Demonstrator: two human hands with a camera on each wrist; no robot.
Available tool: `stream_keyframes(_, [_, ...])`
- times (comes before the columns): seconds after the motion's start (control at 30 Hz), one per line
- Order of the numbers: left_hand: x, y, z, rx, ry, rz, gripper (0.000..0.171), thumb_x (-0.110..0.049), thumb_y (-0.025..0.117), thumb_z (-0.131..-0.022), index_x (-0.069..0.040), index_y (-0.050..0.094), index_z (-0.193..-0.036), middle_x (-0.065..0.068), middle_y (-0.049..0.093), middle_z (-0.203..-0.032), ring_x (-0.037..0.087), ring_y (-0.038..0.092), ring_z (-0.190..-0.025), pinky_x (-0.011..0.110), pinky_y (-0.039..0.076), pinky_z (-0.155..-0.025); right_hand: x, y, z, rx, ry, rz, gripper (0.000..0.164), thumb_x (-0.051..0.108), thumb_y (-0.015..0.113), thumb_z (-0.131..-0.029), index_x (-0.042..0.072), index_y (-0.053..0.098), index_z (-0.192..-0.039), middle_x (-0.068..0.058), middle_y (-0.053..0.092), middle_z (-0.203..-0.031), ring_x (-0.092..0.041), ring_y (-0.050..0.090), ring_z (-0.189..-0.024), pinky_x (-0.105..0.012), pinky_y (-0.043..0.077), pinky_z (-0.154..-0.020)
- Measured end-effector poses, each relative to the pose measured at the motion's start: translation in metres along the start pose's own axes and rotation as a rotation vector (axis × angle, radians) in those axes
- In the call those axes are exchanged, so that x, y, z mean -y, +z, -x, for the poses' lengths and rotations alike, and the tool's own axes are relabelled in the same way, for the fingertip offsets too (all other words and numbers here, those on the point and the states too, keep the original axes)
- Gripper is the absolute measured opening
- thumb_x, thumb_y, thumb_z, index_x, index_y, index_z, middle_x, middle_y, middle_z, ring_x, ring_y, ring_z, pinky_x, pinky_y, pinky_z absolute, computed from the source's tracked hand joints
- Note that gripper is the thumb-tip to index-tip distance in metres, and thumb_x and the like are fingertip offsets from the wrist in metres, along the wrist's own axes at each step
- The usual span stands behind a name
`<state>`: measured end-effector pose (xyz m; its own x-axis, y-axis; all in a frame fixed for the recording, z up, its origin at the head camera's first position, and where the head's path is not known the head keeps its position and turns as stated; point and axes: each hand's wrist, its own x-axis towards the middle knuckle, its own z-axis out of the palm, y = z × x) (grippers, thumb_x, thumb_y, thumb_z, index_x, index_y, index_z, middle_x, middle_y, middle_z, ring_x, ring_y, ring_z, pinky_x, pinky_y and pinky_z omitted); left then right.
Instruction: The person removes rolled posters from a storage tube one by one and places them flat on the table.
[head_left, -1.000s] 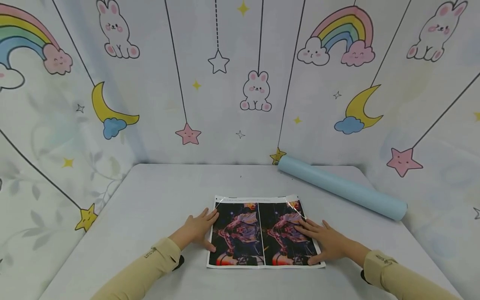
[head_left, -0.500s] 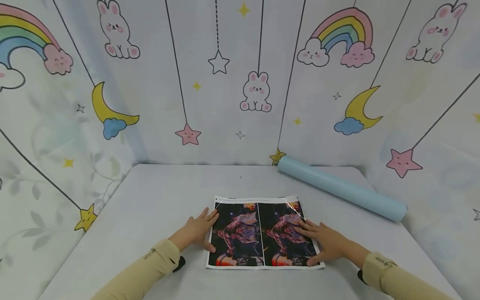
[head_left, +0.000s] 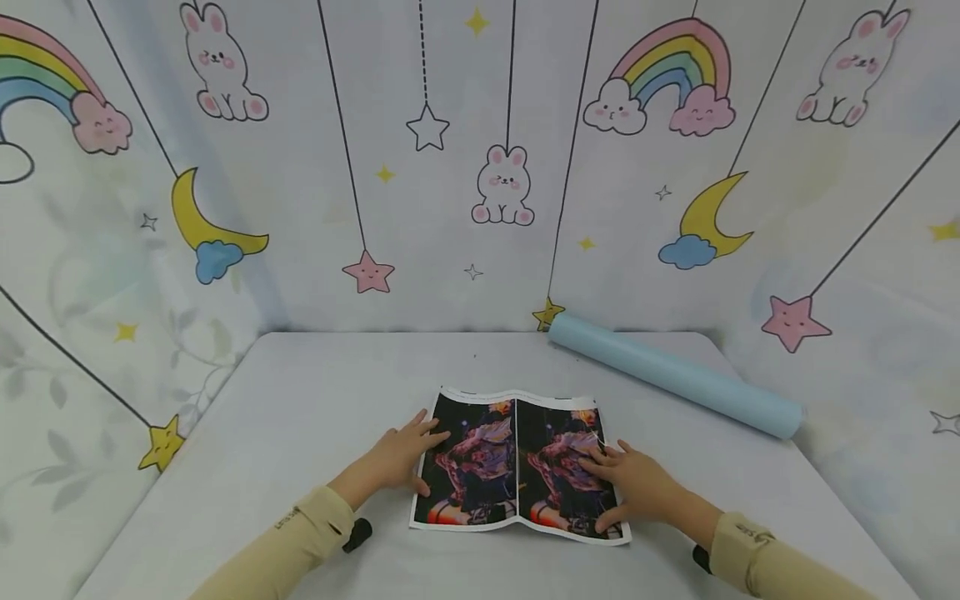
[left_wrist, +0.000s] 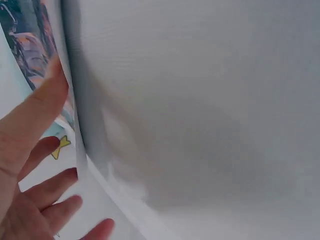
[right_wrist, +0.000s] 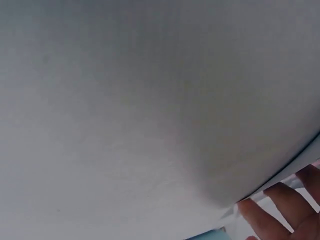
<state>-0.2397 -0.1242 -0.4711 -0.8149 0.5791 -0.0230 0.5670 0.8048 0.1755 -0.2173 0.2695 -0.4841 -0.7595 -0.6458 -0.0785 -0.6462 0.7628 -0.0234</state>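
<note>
A printed sheet (head_left: 480, 467) with two matching dark, colourful pictures lies on the white table. Its middle bulges upward along the white line between the pictures. On its left edge rests my left hand (head_left: 393, 458), fingers spread over the border and thumb at the lower side. In the left wrist view, this hand (left_wrist: 35, 125) has one digit over the picture and the rest stretched along the sheet's side. My right hand (head_left: 637, 487) lies spread on the right edge, fingertips on the picture. Only a few of its fingers (right_wrist: 257, 220) show in the right wrist view.
A light blue roll (head_left: 675, 379) lies diagonally at the back right of the table (head_left: 352, 367). Behind stands a white backdrop (head_left: 450, 200) printed with rabbits, stars, moons and rainbows. Small black objects (head_left: 357, 535) sit under both wrists.
Both hands have moved slightly closer together, the right one shifting left. The sheet was nearly flat before, and its centre has now risen into a ridge. The head view has turned slightly.
</note>
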Motion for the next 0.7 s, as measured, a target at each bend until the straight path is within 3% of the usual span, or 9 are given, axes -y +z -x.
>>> stream_keyframes(0.1, [-0.002, -0.003, -0.003, -0.112, 0.095, -0.033, 0.078, -0.026, 0.086, -0.059, -0.012, 0.053, -0.128, 0.008, 0.05, -0.124, 0.025, 0.041, -0.11, 0.044, 0.042, -0.077, 0.011, 0.002, -0.004, -0.021, -0.013, 0.07, 0.1, 0.078, 0.049, -0.063, 0.002, 0.053, -0.127, -0.024, 0.051, -0.125, -0.04, 0.047, -0.116, -0.054, 0.026, -0.101])
stream_keyframes(0.23, [-0.01, -0.007, -0.007, -0.238, 0.164, -0.103, 0.064, -0.011, 0.084, -0.061, -0.014, 0.059, -0.12, 0.001, 0.054, -0.105, 0.017, 0.039, -0.087, 0.032, 0.037, -0.065, 0.027, 0.002, -0.007, -0.037, -0.011, 0.081, 0.099, 0.078, 0.049, -0.065, -0.004, 0.057, -0.12, -0.028, 0.055, -0.118, -0.041, 0.05, -0.112, -0.052, 0.035, -0.095])
stream_keyframes(0.37, [-0.02, -0.01, -0.01, -0.354, 0.199, -0.129, 0.048, 0.001, 0.076, -0.066, -0.016, 0.065, -0.109, -0.002, 0.059, -0.094, 0.016, 0.044, -0.079, 0.029, 0.036, -0.06, 0.043, 0.0, -0.012, -0.092, -0.008, 0.148, 0.088, 0.075, 0.05, -0.068, -0.002, 0.065, -0.106, -0.022, 0.061, -0.109, -0.034, 0.061, -0.09, -0.044, 0.049, -0.074])
stream_keyframes(0.47, [-0.029, -0.012, -0.011, -0.445, 0.213, -0.143, 0.039, -0.001, 0.074, -0.067, -0.019, 0.067, -0.101, -0.004, 0.061, -0.088, 0.015, 0.047, -0.075, 0.027, 0.034, -0.057, 0.055, 0.0, -0.016, -0.165, 0.001, 0.21, 0.068, 0.071, 0.054, -0.069, 0.005, 0.068, -0.08, -0.009, 0.066, -0.088, -0.023, 0.06, -0.066, -0.035, 0.048, -0.054])
stream_keyframes(0.57, [-0.037, -0.012, -0.012, -0.494, 0.219, -0.143, 0.03, -0.008, 0.076, -0.069, -0.019, 0.068, -0.095, -0.004, 0.062, -0.085, 0.015, 0.048, -0.074, 0.027, 0.033, -0.057, 0.07, -0.001, -0.02, -0.201, 0.035, 0.217, 0.054, 0.066, 0.059, -0.069, 0.013, 0.056, -0.056, 0.003, 0.055, -0.061, -0.015, 0.052, -0.053, -0.029, 0.042, -0.044])
stream_keyframes(0.63, [-0.042, -0.011, -0.013, -0.499, 0.232, -0.129, 0.025, -0.014, 0.077, -0.07, -0.017, 0.069, -0.093, -0.004, 0.063, -0.083, 0.014, 0.05, -0.073, 0.027, 0.037, -0.058, 0.08, -0.002, -0.022, -0.204, 0.057, 0.214, 0.053, 0.065, 0.061, -0.069, 0.018, 0.047, -0.049, 0.007, 0.042, -0.05, -0.011, 0.045, -0.047, -0.027, 0.037, -0.04])
stream_keyframes(0.7, [-0.046, -0.008, -0.013, -0.47, 0.248, -0.103, 0.021, -0.019, 0.076, -0.072, -0.015, 0.069, -0.092, -0.004, 0.064, -0.083, 0.014, 0.054, -0.073, 0.028, 0.042, -0.059, 0.09, -0.003, -0.025, -0.206, 0.079, 0.205, 0.053, 0.064, 0.063, -0.068, 0.019, 0.045, -0.047, 0.009, 0.038, -0.045, -0.009, 0.041, -0.045, -0.027, 0.035, -0.038])
